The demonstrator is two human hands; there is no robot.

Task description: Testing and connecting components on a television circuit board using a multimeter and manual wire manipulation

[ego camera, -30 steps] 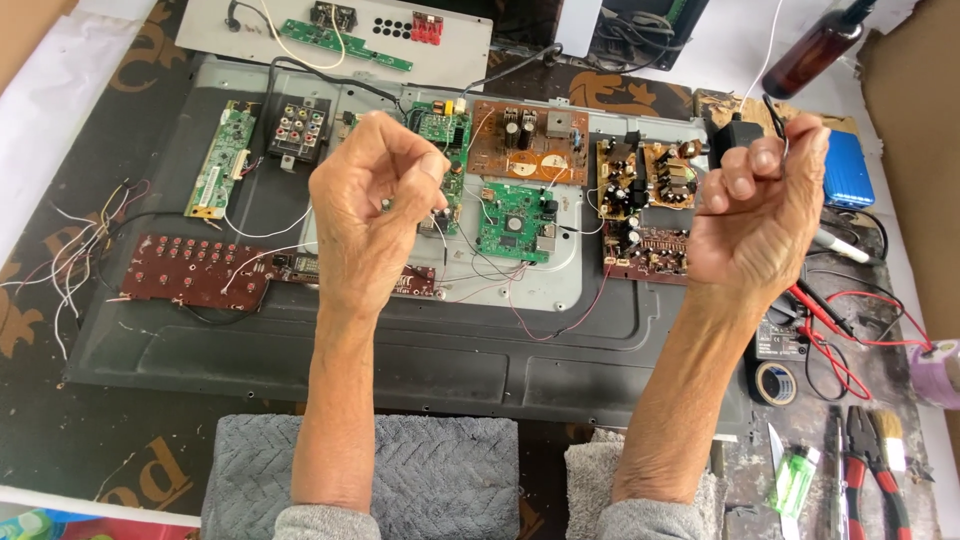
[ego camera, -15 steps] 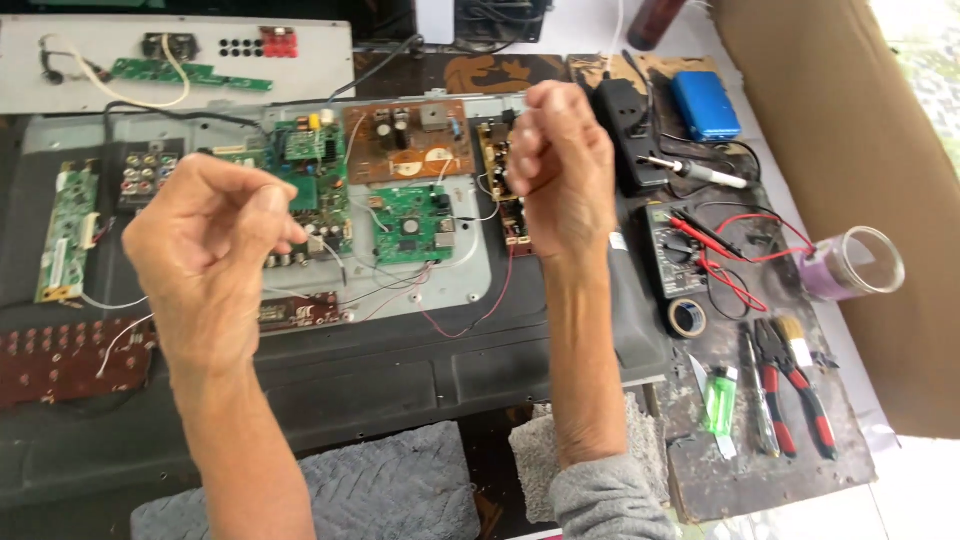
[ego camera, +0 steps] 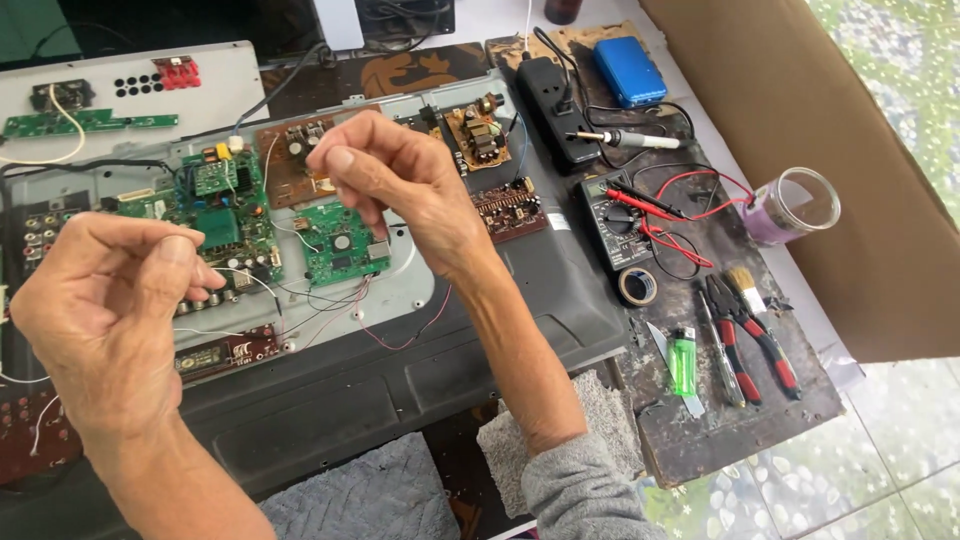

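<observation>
Both hands have dropped lower and spread further apart than half a second ago, and the view has swung so the tools at the right edge of the desk show more. Left hand (ego camera: 105,310) is curled loosely, thumb and forefinger pinched together; can't tell if anything thin is between them. Right hand (ego camera: 395,180) hovers over the green circuit board (ego camera: 340,240), fingertips pinched together too, maybe on a fine wire, but it's too small to be sure. That board sits on the opened TV back panel (ego camera: 520,300) in the middle of the desk, next to a brown board (ego camera: 290,155). Toward the right edge: a multimeter (ego camera: 615,220) with red leads, tape roll (ego camera: 637,286), green lighter (ego camera: 683,362), red-handled pliers (ego camera: 750,335), and a soldering iron (ego camera: 625,139).
</observation>
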